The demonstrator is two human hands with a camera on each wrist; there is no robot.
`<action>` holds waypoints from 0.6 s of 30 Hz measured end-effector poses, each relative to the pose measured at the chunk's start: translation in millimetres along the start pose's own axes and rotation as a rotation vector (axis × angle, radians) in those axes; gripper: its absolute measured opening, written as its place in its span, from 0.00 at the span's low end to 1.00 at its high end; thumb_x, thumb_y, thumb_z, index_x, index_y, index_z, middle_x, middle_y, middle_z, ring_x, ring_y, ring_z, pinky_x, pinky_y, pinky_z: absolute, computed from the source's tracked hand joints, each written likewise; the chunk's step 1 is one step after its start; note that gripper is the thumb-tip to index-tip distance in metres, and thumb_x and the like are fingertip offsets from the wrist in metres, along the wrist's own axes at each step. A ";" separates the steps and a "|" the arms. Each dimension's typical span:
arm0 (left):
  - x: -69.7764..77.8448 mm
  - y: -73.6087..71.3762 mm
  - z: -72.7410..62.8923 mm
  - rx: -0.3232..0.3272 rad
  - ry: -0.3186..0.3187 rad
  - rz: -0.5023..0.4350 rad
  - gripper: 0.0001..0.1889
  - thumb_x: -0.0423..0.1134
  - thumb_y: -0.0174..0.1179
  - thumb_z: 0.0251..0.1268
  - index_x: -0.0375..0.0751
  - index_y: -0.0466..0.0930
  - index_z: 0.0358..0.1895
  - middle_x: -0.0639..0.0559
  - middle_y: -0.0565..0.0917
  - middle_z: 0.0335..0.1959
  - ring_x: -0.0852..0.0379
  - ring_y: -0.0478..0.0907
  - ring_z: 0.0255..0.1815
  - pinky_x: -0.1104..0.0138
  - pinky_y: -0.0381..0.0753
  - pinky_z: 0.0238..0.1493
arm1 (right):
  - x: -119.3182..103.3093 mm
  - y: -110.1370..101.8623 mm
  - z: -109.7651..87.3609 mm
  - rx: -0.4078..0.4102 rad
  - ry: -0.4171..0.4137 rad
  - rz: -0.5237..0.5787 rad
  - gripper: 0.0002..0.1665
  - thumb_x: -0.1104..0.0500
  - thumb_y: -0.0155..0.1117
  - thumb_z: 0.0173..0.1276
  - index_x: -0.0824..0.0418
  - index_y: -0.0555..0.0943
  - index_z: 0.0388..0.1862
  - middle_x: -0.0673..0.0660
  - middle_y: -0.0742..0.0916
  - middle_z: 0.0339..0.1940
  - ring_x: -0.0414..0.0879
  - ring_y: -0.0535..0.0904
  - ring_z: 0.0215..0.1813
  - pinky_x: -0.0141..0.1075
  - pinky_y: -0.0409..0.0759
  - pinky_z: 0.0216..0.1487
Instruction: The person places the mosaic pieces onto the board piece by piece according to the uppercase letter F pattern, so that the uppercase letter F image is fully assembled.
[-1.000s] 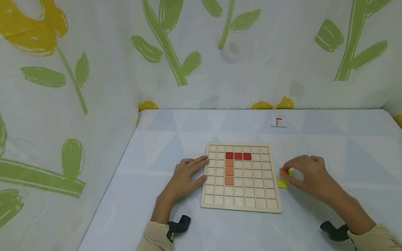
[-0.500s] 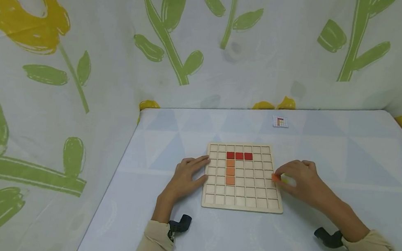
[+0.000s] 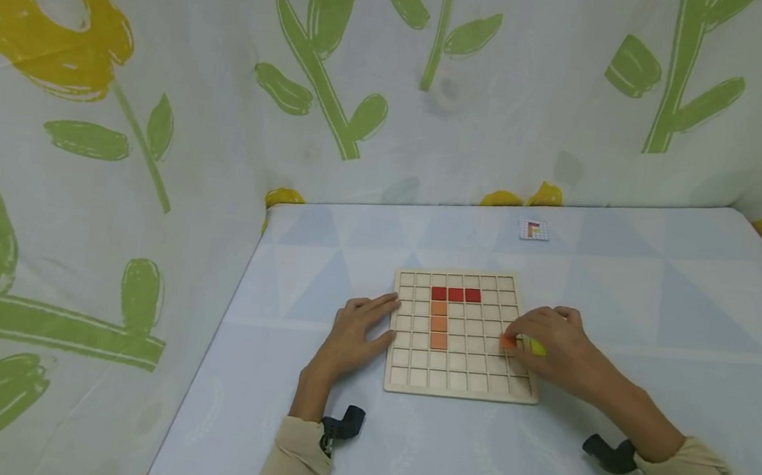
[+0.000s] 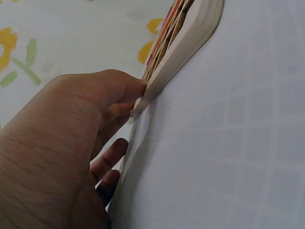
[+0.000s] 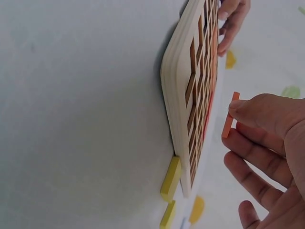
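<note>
A square wooden grid board [image 3: 462, 396] lies on the table. Three red square tiles [image 3: 455, 294] fill a short row in it, and an orange column [image 3: 438, 324] of three tiles runs down from the leftmost red one. My right hand [image 3: 555, 350] pinches another orange tile [image 5: 231, 114] between thumb and finger, held above the board's right side. Its other fingers are spread in the right wrist view. My left hand [image 3: 353, 336] rests at the board's left edge, fingers extended, with the thumb touching the rim in the left wrist view.
Two yellow tiles [image 5: 170, 179] lie on the table beside the board's right edge, partly hidden by the right hand in the head view. A small pattern card [image 3: 534, 230] lies toward the back. A flower-print cloth [image 3: 511, 88] hangs behind the table.
My right hand has carried the orange tile leftward from beside the yellow tiles to over the board's right columns. The left hand has stayed at the board's left edge.
</note>
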State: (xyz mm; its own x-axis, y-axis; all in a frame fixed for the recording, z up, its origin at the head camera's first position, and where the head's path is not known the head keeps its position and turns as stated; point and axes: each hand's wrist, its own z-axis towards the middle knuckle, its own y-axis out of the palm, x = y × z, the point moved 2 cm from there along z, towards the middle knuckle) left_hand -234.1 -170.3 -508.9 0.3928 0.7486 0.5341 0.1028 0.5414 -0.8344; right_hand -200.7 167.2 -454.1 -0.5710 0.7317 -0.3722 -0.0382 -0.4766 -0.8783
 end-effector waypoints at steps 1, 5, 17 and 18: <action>0.3 0.0 0.1 0.001 0.000 0.000 0.28 0.49 0.58 0.70 0.55 0.71 0.73 0.65 0.65 0.75 0.48 0.63 0.70 0.49 0.61 0.65 | -0.6 0.6 -0.1 -0.004 0.005 0.006 0.12 0.60 0.80 0.56 0.50 0.87 0.38 0.47 0.88 0.42 0.50 0.80 0.50 0.57 0.61 0.58; 0.9 0.5 0.8 -0.006 0.000 0.005 0.28 0.50 0.57 0.71 0.55 0.70 0.73 0.65 0.65 0.75 0.49 0.62 0.70 0.49 0.60 0.65 | -3.2 3.2 -0.9 -0.005 -0.001 0.013 0.13 0.61 0.80 0.54 0.51 0.87 0.38 0.46 0.88 0.42 0.49 0.81 0.50 0.57 0.62 0.58; 1.5 -0.7 0.0 -0.012 -0.017 0.006 0.28 0.50 0.58 0.71 0.57 0.70 0.74 0.67 0.64 0.75 0.50 0.62 0.70 0.50 0.60 0.66 | -13.8 10.2 1.0 0.051 -0.095 0.029 0.14 0.60 0.81 0.53 0.49 0.86 0.37 0.43 0.87 0.39 0.45 0.80 0.48 0.55 0.63 0.57; 1.9 -0.9 -0.1 -0.011 -0.017 0.002 0.28 0.50 0.58 0.71 0.57 0.70 0.73 0.67 0.64 0.75 0.50 0.62 0.70 0.50 0.60 0.66 | -14.8 10.9 1.5 0.051 -0.096 0.035 0.13 0.60 0.81 0.53 0.50 0.86 0.37 0.43 0.87 0.39 0.45 0.80 0.48 0.55 0.63 0.57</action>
State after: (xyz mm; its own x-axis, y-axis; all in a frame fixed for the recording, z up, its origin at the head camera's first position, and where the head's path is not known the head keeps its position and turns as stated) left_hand -233.4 -169.4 -507.1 0.3777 0.7560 0.5345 0.1116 0.5359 -0.8369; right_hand -193.9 150.4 -457.8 -0.6483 0.6655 -0.3699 -0.0571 -0.5270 -0.8480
